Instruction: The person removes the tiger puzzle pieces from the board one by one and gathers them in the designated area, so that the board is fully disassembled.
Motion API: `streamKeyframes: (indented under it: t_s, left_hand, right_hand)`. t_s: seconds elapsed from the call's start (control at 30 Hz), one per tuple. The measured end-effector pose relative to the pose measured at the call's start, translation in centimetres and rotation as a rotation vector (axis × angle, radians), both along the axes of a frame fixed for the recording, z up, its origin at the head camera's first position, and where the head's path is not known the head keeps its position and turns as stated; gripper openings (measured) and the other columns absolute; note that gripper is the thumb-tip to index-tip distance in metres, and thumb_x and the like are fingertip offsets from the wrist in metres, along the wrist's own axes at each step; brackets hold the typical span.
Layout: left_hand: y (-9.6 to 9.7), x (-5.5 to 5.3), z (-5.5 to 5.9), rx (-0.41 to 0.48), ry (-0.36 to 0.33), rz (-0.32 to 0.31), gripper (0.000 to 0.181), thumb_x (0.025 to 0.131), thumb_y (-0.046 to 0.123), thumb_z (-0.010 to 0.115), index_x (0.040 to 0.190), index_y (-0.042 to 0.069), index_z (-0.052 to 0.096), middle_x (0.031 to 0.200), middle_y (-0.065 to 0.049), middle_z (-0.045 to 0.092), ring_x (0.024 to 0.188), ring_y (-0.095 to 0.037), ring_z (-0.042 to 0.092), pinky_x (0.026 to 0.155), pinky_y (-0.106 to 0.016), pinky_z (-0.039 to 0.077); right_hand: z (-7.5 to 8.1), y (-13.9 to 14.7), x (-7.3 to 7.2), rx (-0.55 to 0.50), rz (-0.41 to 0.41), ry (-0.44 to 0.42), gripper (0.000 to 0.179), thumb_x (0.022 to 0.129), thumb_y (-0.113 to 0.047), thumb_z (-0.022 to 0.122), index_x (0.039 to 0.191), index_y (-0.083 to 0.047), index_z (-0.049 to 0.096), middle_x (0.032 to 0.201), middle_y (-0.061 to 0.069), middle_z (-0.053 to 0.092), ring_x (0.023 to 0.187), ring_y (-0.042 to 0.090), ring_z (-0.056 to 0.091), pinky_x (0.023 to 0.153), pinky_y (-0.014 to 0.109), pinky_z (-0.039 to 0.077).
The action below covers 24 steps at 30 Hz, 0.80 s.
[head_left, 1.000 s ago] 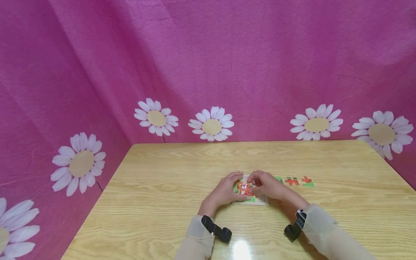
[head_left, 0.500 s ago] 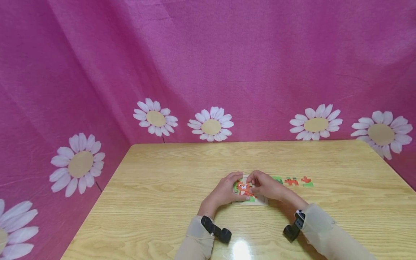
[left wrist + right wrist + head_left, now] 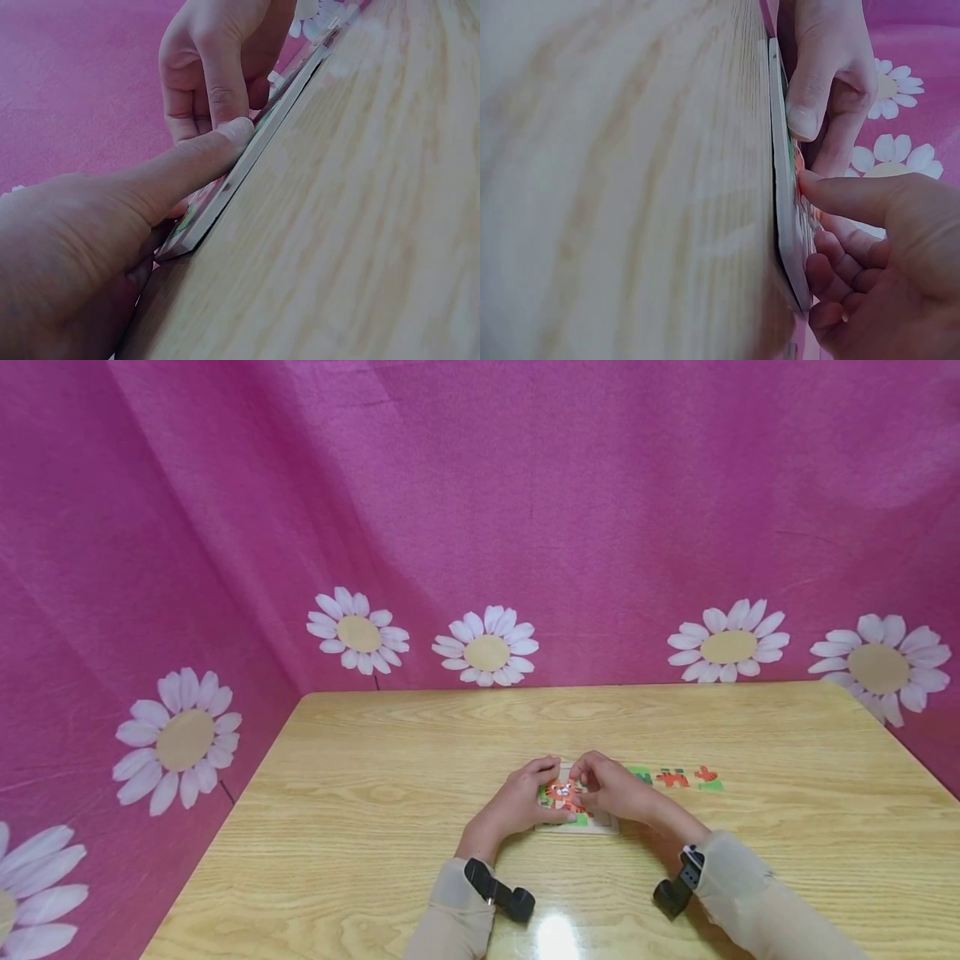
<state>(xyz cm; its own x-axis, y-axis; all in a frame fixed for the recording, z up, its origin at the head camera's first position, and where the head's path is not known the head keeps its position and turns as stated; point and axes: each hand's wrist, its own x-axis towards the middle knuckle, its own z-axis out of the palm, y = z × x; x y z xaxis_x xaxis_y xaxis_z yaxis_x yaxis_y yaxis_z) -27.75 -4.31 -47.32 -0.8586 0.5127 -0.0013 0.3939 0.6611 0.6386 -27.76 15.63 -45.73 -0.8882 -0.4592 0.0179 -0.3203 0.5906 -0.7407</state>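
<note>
1. Puzzle: the small square wooden puzzle board with an orange tiger picture (image 3: 576, 810) lies flat on the light wood-grain counter (image 3: 390, 793), directly under both hands. It looks thin, stiff and light, so I judge it slides easily on the smooth top and is best held by its edges.
2. The left hand (image 3: 517, 803) rests at the board's near-left edge, its thumb (image 3: 202, 154) stretched straight along the rim and pressing there; nothing is curled round the board.
3. The right hand (image 3: 617, 789) sits over the picture, thumb tip (image 3: 810, 184) pushing on an orange piece (image 3: 561, 792), the other fingers curled loosely beneath; whether it pinches the piece I cannot tell.
4. Just right of the right hand, three loose orange-and-green pieces (image 3: 673, 777) lie in a row. They look small and thin, best pinched by their edges.
5. Against the earlier frames, hands and board sit nearly unchanged; only the camera view drifts slightly.
</note>
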Motion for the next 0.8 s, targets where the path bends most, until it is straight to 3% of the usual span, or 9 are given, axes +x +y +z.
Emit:
streamKeyframes:
  t_s: [0.37, 0.57, 0.8]
  left_hand:
    - [0.0, -0.1, -0.1, 0.006, -0.003, 0.015, 0.079, 0.082, 0.042, 0.078, 0.147, 0.012, 0.044, 0.159, 0.001, 0.035, 0.146, -0.028, 0.035, 0.118, -0.045, 0.035]
    - [0.1, -0.1, -0.3, 0.009, -0.009, 0.021, 0.080, 0.081, 0.043, 0.078, 0.147, 0.013, 0.045, 0.158, 0.001, 0.036, 0.145, -0.029, 0.035, 0.117, -0.046, 0.035]
    - [0.2, -0.2, -0.4, 0.022, -0.017, 0.029, 0.080, 0.081, 0.042, 0.079, 0.147, 0.012, 0.045, 0.158, 0.000, 0.037, 0.145, -0.028, 0.035, 0.118, -0.046, 0.034]
  right_hand:
    - [-0.2, -0.3, 0.5, 0.013, -0.057, 0.096, 0.023, 0.085, -0.002, 0.072, 0.101, -0.005, 0.056, 0.079, 0.004, 0.051, 0.072, 0.011, 0.044, 0.059, 0.020, 0.037]
    - [-0.1, -0.1, 0.9, -0.020, -0.051, 0.139, 0.024, 0.085, 0.001, 0.071, 0.102, -0.005, 0.056, 0.083, 0.005, 0.056, 0.074, 0.010, 0.047, 0.061, 0.019, 0.042]
    - [-0.1, 0.1, 1.3, -0.083, -0.055, 0.104, 0.023, 0.087, 0.004, 0.067, 0.106, -0.004, 0.056, 0.093, 0.009, 0.063, 0.079, 0.010, 0.058, 0.064, 0.017, 0.049]
